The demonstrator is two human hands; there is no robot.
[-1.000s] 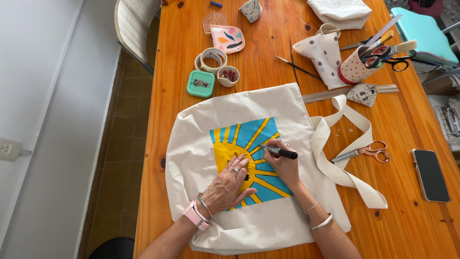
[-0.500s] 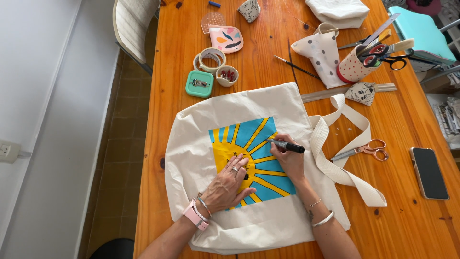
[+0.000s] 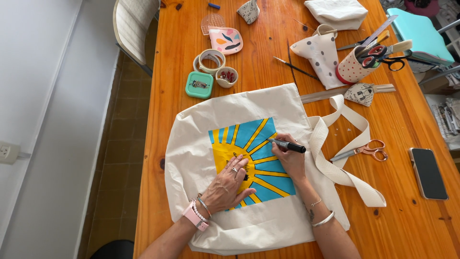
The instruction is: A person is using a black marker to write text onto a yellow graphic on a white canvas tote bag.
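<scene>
A cream cloth tote bag (image 3: 201,129) lies flat on the wooden table (image 3: 268,57). On it is a painted panel (image 3: 256,139) with a yellow sun and blue and yellow rays. My left hand (image 3: 229,186) presses flat on the yellow sun, fingers spread, holding nothing. My right hand (image 3: 290,160) grips a black marker (image 3: 287,145), its tip touching the blue rays near the panel's upper right. The bag's straps (image 3: 352,177) trail off to the right.
Copper-handled scissors (image 3: 364,150) and a dark phone (image 3: 428,172) lie at the right. Behind the bag stand a green tin (image 3: 199,85), tape rolls (image 3: 209,60), a small bowl (image 3: 226,76), a thin brush (image 3: 296,68), and a dotted cup (image 3: 353,67) of tools. A chair (image 3: 134,29) is at the left.
My right hand with the marker has shifted slightly right and up along the blue rays. My left hand has stayed flat on the sun.
</scene>
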